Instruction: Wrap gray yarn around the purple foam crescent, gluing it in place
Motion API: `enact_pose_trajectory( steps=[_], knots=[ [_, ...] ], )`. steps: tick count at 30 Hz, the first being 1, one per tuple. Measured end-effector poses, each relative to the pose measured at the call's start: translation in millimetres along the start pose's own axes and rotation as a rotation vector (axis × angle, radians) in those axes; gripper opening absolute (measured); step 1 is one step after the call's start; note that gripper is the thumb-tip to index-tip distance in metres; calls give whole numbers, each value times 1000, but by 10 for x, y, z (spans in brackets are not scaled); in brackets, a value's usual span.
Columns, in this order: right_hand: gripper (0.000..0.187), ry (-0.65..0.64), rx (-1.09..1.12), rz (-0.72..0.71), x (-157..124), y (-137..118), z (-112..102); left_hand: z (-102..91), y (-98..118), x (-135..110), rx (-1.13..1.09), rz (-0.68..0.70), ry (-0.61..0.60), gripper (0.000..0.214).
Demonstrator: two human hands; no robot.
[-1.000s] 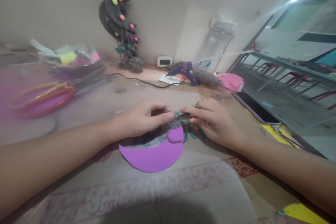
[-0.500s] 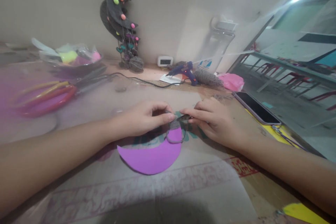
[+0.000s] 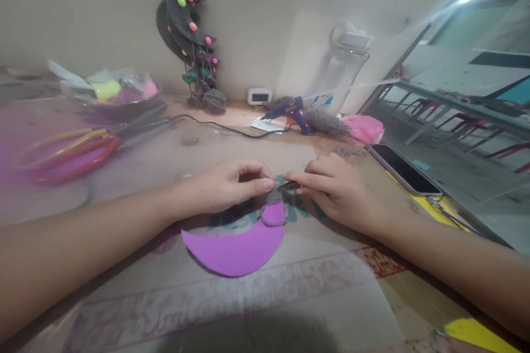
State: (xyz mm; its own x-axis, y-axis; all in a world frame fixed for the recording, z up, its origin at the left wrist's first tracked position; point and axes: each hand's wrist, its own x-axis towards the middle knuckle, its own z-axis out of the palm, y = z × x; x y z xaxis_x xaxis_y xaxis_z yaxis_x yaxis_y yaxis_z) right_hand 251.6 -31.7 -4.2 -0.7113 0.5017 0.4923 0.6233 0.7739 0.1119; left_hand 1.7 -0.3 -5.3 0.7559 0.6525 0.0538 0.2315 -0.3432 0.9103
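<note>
A purple foam crescent (image 3: 234, 251) lies nearly flat, its upper tip wrapped in grey yarn (image 3: 273, 196). My left hand (image 3: 232, 185) pinches that wrapped tip between thumb and forefinger. From the wrapping, a loose loop of the yarn hangs over the crescent and runs toward my right hand (image 3: 335, 187). Closed fingers of the right hand hold a small dark pointed object (image 3: 289, 186) against the wrapped end; its exact kind is hard to make out, and strands of yarn lie beside it.
Behind the hands are a blue glue gun (image 3: 287, 113), a yarn skein (image 3: 327, 123) and a small clock (image 3: 260, 96). Scissors (image 3: 107, 149) lie left, near a bowl (image 3: 111, 102) of colourful bits. A phone (image 3: 406, 170) rests right. Grey crescent decorations (image 3: 186, 22) hang on the wall.
The crescent has shifted very slightly left, and the dark object's tip sits a little closer to the wrapping. Both hands keep nearly the same pose.
</note>
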Motion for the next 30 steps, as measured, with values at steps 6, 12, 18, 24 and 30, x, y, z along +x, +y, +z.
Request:
enact_pose_trajectory(
  steps=[6,12,18,24,30],
  knots=[
    [25,-7,26,3,-6,-12,1,2,5,1,5,-13,-1,30],
    [30,5,84,59,-7,-9,6,4,-1,2,34,-7,5,33],
    [28,14,53,9,0,-9,6,5,0,5,30,-15,21,32],
    [28,8,40,-6,1,-20,-7,7,2,5,52,-15,18,33],
    [27,-8,61,-16,12,-12,1,8,7,5,69,7,5,32]
  ],
)
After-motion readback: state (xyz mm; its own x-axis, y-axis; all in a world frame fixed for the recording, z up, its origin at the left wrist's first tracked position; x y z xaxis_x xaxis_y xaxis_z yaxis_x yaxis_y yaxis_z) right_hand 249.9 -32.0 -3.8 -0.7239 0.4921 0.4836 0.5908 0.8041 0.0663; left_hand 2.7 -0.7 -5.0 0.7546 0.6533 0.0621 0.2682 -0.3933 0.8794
